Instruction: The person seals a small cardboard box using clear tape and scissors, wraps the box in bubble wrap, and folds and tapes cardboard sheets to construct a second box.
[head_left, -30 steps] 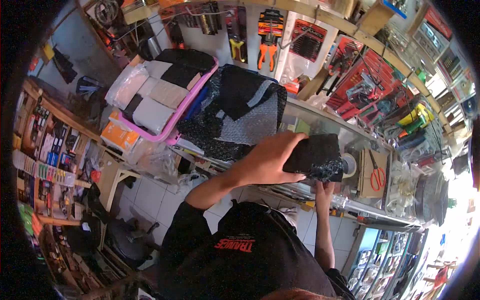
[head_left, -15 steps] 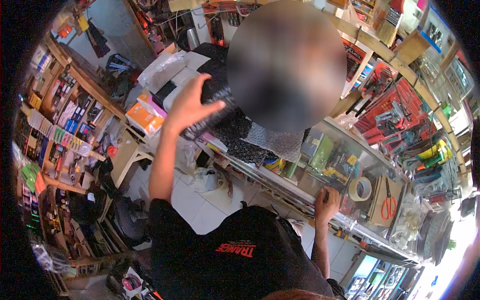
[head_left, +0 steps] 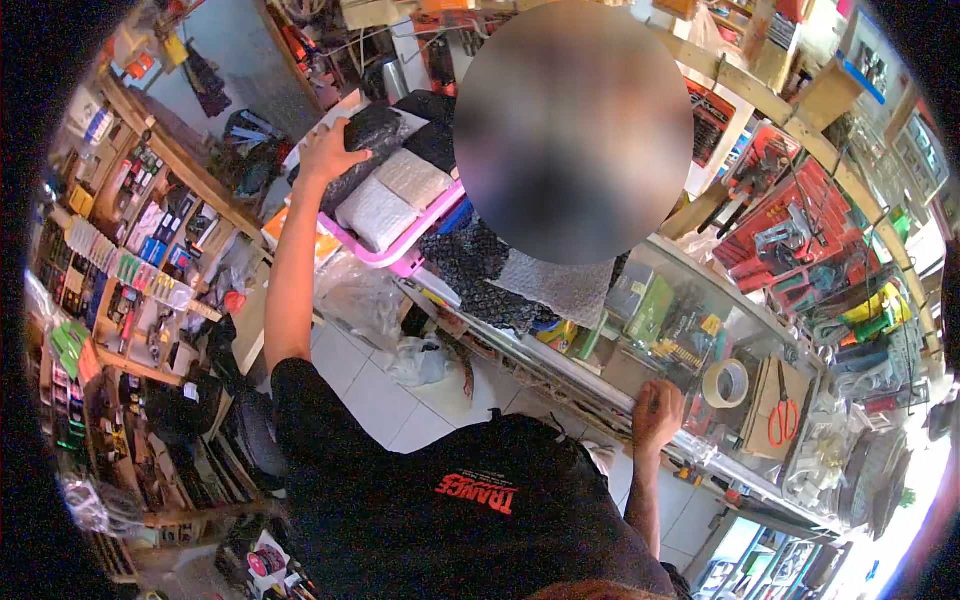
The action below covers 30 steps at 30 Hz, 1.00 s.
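My left hand [head_left: 332, 155] is closed around the edge of a black bubble-wrapped package [head_left: 362, 150] in a pink basket [head_left: 385, 258]. White wrapped packages [head_left: 395, 200] lie beside it in the same basket. At the front edge of the glass counter [head_left: 610, 378], my right hand [head_left: 658, 413] rests with curled fingers; whatever may be inside them is hidden. Nearby on the counter are a roll of tape [head_left: 724, 383] and scissors with orange handles [head_left: 784, 420], which lie on brown cardboard [head_left: 764, 408].
Black bubble wrap [head_left: 462, 275] and a clear bubble-wrap sheet [head_left: 555, 285] cover the counter's left part. A blurred circle hides the area behind it. Shelves with small goods [head_left: 140, 230] stand at left, red tool packs [head_left: 790, 225] at right. Plastic bags [head_left: 418, 360] sit below the counter.
My left hand has moved left and up with the black package, which now lies in the basket. The pink basket and white packages are more plainly visible. My right hand stays at the counter edge.
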### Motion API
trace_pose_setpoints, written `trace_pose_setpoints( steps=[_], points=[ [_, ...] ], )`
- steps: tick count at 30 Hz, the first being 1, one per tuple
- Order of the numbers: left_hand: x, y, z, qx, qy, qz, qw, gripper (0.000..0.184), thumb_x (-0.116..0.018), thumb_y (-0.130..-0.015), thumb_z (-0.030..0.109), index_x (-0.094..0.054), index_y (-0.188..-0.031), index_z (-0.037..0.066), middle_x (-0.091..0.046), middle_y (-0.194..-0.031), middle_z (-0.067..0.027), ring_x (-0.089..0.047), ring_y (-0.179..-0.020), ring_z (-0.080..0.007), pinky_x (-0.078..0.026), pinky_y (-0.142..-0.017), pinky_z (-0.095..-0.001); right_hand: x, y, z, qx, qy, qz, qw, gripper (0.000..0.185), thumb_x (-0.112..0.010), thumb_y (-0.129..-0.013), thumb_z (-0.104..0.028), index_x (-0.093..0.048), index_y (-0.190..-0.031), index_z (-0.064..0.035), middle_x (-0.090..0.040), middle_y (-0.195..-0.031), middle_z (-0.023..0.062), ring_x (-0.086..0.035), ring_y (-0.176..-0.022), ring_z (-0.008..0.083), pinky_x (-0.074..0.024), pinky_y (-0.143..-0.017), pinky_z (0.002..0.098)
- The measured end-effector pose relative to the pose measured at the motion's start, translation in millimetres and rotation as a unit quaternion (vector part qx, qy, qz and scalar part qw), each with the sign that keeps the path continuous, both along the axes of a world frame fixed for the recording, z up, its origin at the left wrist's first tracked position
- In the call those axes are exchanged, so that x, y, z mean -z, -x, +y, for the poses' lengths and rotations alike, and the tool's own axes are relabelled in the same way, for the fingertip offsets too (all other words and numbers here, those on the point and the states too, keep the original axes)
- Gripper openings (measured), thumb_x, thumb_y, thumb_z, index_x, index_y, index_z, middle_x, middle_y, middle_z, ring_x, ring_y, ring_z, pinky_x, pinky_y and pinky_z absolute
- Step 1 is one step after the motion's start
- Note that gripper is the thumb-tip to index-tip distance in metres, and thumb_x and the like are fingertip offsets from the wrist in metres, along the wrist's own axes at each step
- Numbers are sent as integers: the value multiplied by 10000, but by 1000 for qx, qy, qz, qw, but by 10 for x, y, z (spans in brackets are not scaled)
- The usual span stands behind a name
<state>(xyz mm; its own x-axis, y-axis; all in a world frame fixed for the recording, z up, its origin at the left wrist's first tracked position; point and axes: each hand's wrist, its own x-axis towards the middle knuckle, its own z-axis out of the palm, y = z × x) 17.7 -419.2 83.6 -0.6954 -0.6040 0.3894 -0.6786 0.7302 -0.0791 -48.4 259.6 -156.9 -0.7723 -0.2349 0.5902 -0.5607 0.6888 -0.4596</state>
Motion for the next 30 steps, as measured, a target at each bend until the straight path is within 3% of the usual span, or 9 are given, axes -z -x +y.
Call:
trace_pose_setpoints(
  steps=[8,12,15,17,20,22,25,27,30],
  points=[
    [-43,30,130,-47,-10,-34,998,885,-810,-748,620,-541,-1440,139,-508,-1427,-255,-440,-1352,-476,-408,-1053,-625,-9,-9,-22,16,2,-1,1000,93,-725,-867,-88,-680,-946,-67,-691,-1002,118,-646,-928,341,-513,-819,444],
    [34,1,-41,0,-23,0,1000,899,-804,-746,630,-547,-1425,99,-580,-1343,-291,-557,-1262,-488,-464,-1012,-583,3,-19,-21,36,-9,-11,999,80,-727,-866,-81,-677,-927,-70,-687,-999,119,-647,-929,342,-517,-814,449],
    [109,-47,-309,135,14,23,991,897,-809,-772,577,-546,-1389,-20,-650,-1238,-322,-618,-1186,-459,-486,-1025,-487,64,7,-14,22,13,4,1000,108,-748,-837,-95,-686,-925,-81,-691,-1003,116,-649,-932,341,-527,-806,440],
    [-89,-79,-55,159,-81,28,984,876,-789,-811,553,-541,-1391,-57,-623,-1310,-315,-595,-1234,-449,-464,-1058,-484,96,0,33,22,20,1,1000,130,-756,-815,-98,-690,-926,-85,-694,-1005,108,-650,-928,335,-530,-804,432],
    [4,-81,-359,100,-64,-3,993,877,-736,-870,563,-476,-1465,-26,-521,-1431,-321,-494,-1343,-464,-422,-1099,-525,73,-10,47,30,32,-3,999,153,-757,-781,-88,-687,-917,-88,-694,-999,83,-649,-907,310,-528,-787,427],
    [-167,-85,56,82,-63,15,995,806,-691,-913,581,-454,-1511,96,-437,-1496,-296,-454,-1369,-487,-415,-1091,-551,92,-19,33,54,30,0,998,146,-762,-782,-110,-686,-906,-102,-691,-993,65,-648,-899,297,-521,-781,428],
    [-295,-55,461,202,-111,94,969,764,-664,-951,559,-434,-1534,122,-450,-1515,-228,-437,-1406,-410,-377,-1131,-512,104,-31,26,58,24,-11,998,140,-764,-792,-134,-679,-902,-117,-686,-993,47,-648,-900,289,-512,-780,429],
    [-487,-91,1348,285,-203,105,931,787,-678,-942,547,-428,-1534,92,-458,-1530,-211,-428,-1426,-370,-357,-1147,-494,56,-37,67,37,24,-21,999,197,-763,-808,-205,-693,-966,-110,-680,-1005,63,-645,-895,309,-523,-782,437],
    [-599,-313,2232,480,-298,28,825,838,-710,-919,525,-421,-1531,31,-458,-1556,-188,-412,-1452,-315,-327,-1171,-465,-6,-45,173,-23,69,-89,993,248,-759,-846,-233,-712,-1049,-98,-689,-1011,67,-652,-885,290,-526,-774,416]
  ],
)
